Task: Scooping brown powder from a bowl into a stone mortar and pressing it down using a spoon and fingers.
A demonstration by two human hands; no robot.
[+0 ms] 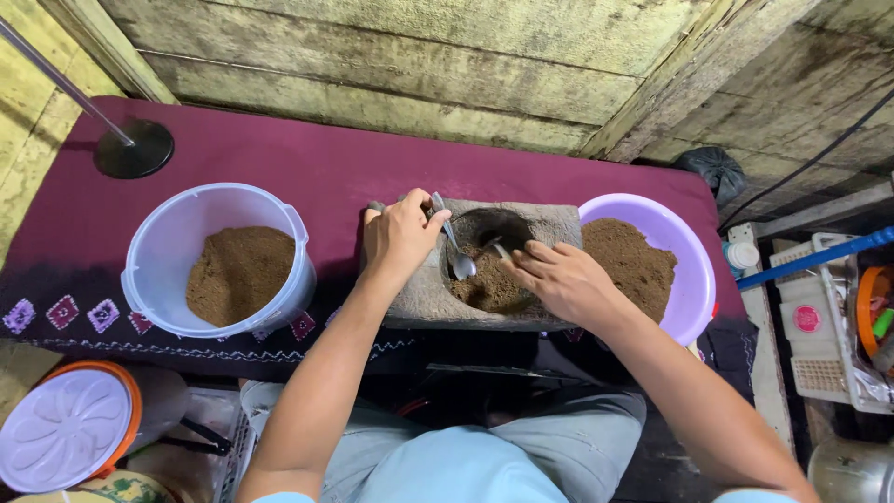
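Weathered wooden planks are closing in the back of this spot, and a low tabletop draped in a maroon cloth with a patterned edge is carrying everything. At its middle a grey stone mortar is sitting with brown powder in its round hollow. The left hand is resting on the mortar's left rim, its grip closed around the handle of a metal spoon whose bowl is dipping toward the hollow. The right hand is reaching in from the right, fingers pinched on what looks like a second small utensil at the hollow's edge; its far end is hidden, so what it is cannot be told for sure.

A clear plastic tub on the left is holding a heap of the same brown powder, and a lilac bowl on the right, just beside the mortar, is holding more.

Judging by this, the person is scraping or scooping powder inside the hollow. The next move seems to call for a level spoon and a steady lift over the stone rim, since loose powder is spilling easily onto the cloth.

An orange-rimmed lid is lying lower left.
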